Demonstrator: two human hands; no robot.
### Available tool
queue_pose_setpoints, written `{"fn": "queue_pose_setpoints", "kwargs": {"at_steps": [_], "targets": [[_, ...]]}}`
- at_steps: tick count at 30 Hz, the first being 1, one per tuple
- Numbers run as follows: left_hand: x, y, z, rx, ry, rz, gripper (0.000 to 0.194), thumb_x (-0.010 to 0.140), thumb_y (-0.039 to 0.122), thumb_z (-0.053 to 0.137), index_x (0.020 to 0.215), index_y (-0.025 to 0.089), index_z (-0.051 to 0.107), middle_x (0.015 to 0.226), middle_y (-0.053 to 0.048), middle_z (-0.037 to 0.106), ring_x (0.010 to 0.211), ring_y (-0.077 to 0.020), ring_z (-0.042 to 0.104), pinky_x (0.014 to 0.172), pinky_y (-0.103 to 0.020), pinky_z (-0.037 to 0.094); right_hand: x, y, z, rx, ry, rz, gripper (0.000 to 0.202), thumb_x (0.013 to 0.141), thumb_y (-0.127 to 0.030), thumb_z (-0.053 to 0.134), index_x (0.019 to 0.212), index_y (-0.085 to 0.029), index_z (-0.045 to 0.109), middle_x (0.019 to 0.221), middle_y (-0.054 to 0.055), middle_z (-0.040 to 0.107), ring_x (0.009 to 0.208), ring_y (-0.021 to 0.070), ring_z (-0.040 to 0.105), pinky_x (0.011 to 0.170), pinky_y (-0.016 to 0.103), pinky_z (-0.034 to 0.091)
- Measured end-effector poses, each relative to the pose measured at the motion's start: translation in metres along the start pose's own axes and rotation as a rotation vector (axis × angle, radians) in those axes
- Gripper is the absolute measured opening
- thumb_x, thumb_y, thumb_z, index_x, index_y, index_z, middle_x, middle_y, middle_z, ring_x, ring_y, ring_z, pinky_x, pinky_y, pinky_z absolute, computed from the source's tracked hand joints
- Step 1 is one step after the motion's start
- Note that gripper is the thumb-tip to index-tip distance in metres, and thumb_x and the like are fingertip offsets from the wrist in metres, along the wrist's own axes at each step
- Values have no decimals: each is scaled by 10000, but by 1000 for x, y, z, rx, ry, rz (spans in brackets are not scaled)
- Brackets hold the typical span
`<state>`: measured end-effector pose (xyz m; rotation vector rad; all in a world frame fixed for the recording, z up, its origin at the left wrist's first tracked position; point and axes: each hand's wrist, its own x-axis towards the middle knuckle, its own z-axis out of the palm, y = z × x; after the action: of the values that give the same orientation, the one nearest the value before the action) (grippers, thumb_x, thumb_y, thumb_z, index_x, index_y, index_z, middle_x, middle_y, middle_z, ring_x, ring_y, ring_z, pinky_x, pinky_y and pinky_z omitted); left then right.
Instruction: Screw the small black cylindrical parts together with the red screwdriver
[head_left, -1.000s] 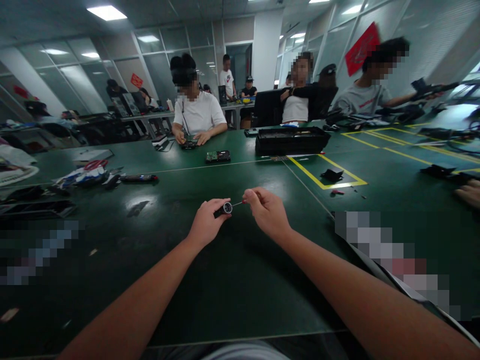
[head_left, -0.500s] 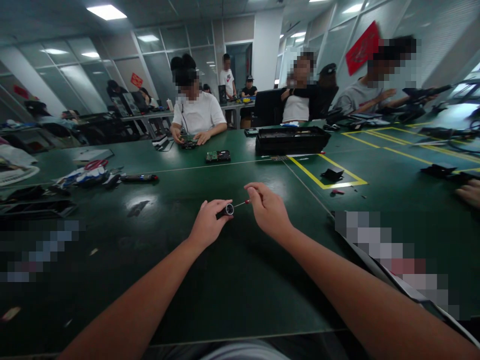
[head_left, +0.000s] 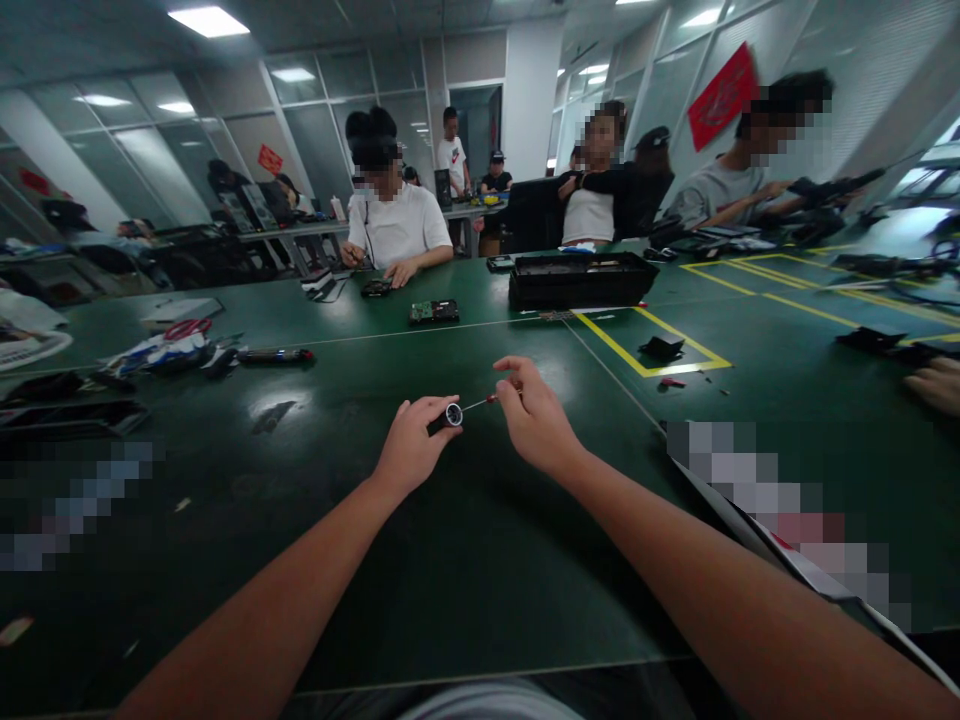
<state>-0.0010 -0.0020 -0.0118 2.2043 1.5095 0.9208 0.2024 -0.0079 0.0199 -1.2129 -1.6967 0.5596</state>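
Observation:
My left hand (head_left: 415, 443) is closed around a small black cylinder with a silver-rimmed round end (head_left: 454, 415), which faces toward me. My right hand (head_left: 534, 412) grips a thin screwdriver (head_left: 477, 404) by its red handle, most of which is hidden by the fingers. From the right, the slim metal shaft points at the cylinder, its tip at or very near the silver rim; I cannot tell whether it is inserted. Both hands are held above the green table (head_left: 450, 560).
At left lie a pen-like black tool (head_left: 274, 356) and a pile of cables (head_left: 169, 345). A green circuit board (head_left: 433, 311) and a long black case (head_left: 583, 280) are farther back. A small black part (head_left: 661, 347) sits inside yellow tape. Co-workers sit across the table.
Both hands keep their hold on the cylinder and screwdriver, nearly still. The whole view has shifted slightly. Across the table, the co-worker in white has raised one hand off the device.

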Motion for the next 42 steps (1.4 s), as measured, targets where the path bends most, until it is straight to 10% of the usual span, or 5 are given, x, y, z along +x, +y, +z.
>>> {"fn": "queue_pose_setpoints", "kwargs": {"at_steps": [19, 32, 42], "targets": [[-3, 0, 2, 0, -27, -5, 404, 909, 210, 702, 1300, 296, 652, 1310, -49, 662, 1269, -264, 565, 1222, -641, 195, 1, 6, 5, 36, 70, 18, 332, 1004, -486, 432, 877, -228, 599, 744, 23, 667, 638, 178, 589, 614, 318, 404], [-1, 2, 0, 14, -23, -24, 403, 915, 211, 695, 1309, 282, 645, 1307, -49, 660, 1259, -260, 569, 1225, -624, 224, -2, 4, 4, 29, 62, 8, 248, 1011, -370, 411, 1010, -225, 612, 774, 9, 659, 675, 176, 596, 643, 320, 405], [-1, 6, -2, 46, 2, 90, 418, 929, 207, 665, 1338, 284, 626, 1296, -52, 657, 1229, -238, 575, 1226, -567, 262, 12, 28, 15, 562, 171, 317, 310, 935, -513, 494, 852, -227, 583, 714, 20, 613, 622, 173, 572, 652, 362, 536]]}}
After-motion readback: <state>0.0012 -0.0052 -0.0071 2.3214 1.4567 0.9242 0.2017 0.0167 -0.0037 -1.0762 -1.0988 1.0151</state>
